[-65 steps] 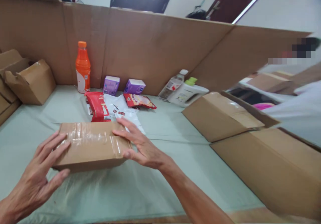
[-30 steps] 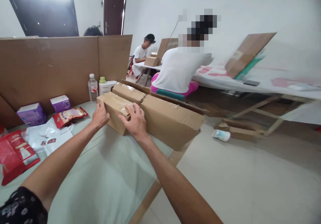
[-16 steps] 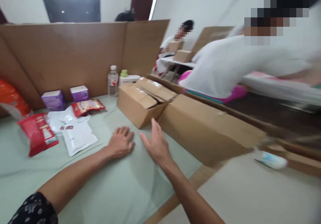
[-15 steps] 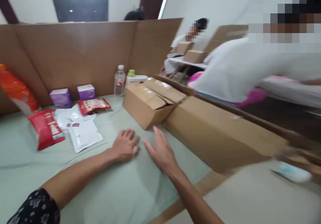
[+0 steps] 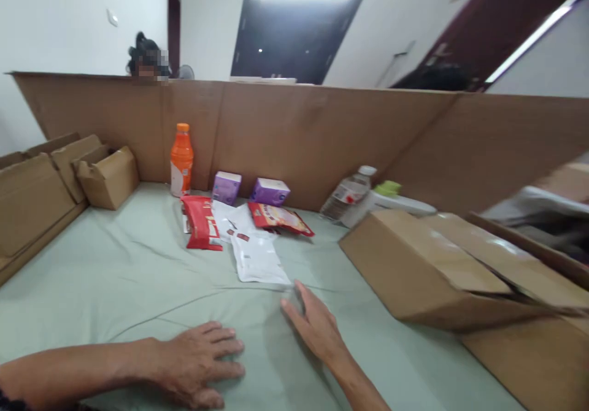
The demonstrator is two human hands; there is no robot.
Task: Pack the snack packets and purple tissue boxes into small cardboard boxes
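My left hand (image 5: 200, 364) lies palm down on the pale green cloth (image 5: 151, 300), fingers spread and holding nothing. My right hand (image 5: 315, 325) is held on edge, thumb apart from its fingers and nothing in it. Its fingertips come close to the lower corner of a white packet (image 5: 260, 261); whether they touch I cannot tell. Behind that packet lie another white packet (image 5: 223, 215), a red packet (image 5: 202, 224) and a red-and-yellow packet (image 5: 280, 218). Two purple tissue packs (image 5: 226, 187) stand by the back cardboard wall.
An orange bottle (image 5: 181, 162) stands at the back left. A clear bottle (image 5: 350, 193) and a white bottle with a green cap (image 5: 389, 196) are behind a cardboard box (image 5: 414, 270) on the right. Another small box (image 5: 108, 178) is at left. A person's head (image 5: 147, 55) shows beyond the cardboard wall (image 5: 285, 122).
The view has swung left, bringing the left-hand boxes into sight. Both hands appear nearer the front of the cloth, still empty. The packets and bottles look unmoved.
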